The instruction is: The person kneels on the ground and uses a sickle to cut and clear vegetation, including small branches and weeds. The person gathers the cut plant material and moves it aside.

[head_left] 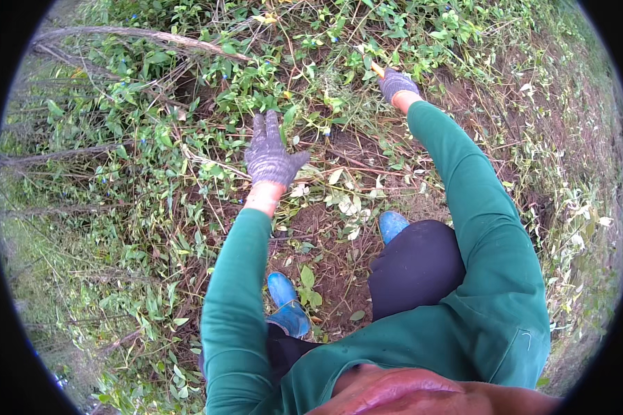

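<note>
My left hand (270, 158), in a grey knit glove, reaches forward over low green weeds (239, 93). Its fingers are stretched out with the thumb apart, and nothing is in it. Farther forward and to the right, my right hand (399, 84), gloved the same way, is closed around a tool with an orange handle (377, 69). The tool's far end goes in among the leaves, so its kind cannot be made out. Leafy stems, some with small blue flowers, surround both hands.
A thick dry branch (180, 41) juts in from the upper left, with thinner woody stems (62, 154) below it. Cut or wilted leaves (349, 204) lie on brown soil between my hands and my blue boots (287, 304). More plants cover the slope at right.
</note>
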Available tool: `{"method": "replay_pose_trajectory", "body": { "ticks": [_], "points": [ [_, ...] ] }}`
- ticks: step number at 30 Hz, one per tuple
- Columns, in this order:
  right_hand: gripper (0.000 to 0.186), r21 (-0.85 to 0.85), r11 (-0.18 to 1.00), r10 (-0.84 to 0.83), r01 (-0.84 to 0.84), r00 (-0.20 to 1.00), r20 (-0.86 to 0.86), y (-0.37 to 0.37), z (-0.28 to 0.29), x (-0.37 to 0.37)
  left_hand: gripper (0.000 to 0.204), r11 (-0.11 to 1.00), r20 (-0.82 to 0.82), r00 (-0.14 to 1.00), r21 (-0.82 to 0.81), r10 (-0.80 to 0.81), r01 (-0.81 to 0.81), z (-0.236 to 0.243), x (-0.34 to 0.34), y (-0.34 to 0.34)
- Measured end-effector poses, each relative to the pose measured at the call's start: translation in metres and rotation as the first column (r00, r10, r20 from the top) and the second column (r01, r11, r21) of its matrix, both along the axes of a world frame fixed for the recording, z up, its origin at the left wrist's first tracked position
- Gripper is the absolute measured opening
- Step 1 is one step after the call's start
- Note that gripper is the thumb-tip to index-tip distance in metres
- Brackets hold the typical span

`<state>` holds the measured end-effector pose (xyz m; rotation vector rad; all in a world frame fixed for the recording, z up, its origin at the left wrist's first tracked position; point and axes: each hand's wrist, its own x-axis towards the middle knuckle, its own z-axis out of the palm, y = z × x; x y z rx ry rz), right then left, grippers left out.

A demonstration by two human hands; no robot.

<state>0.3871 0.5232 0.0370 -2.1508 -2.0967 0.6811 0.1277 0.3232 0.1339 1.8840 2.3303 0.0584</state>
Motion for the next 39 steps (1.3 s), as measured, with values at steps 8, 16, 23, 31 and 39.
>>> {"method": "replay_pose_trajectory", "body": {
  "ticks": [8,16,23,31,39],
  "points": [
    [0.041,0.06,0.997,-0.045,0.049,0.996,-0.072,-0.028,-0.032,0.024,0.035,0.846,0.039,0.963,-0.469,-0.267,0.254,-0.132,-0.005,0.011],
    [0.041,-0.202,0.944,-0.254,0.26,0.966,0.057,-0.286,-0.067,0.204,0.026,0.973,-0.04,0.99,-0.191,-0.138,0.128,-0.12,-0.089,-0.069],
    [0.05,-0.206,0.951,-0.23,0.232,0.973,0.032,-0.442,-0.034,0.288,0.039,0.965,0.021,0.971,-0.101,-0.239,0.24,-0.16,-0.067,-0.072],
    [0.042,0.237,0.966,0.163,-0.104,0.955,-0.246,-0.113,0.01,0.063,0.026,0.865,-0.08,0.895,-0.308,-0.438,0.396,-0.122,-0.017,-0.076],
    [0.033,-0.486,0.874,-0.38,-0.006,0.615,-0.691,-0.142,-0.05,-0.005,0.073,0.994,0.04,0.997,0.083,0.072,-0.075,-0.088,-0.007,-0.081]
  ]
}}
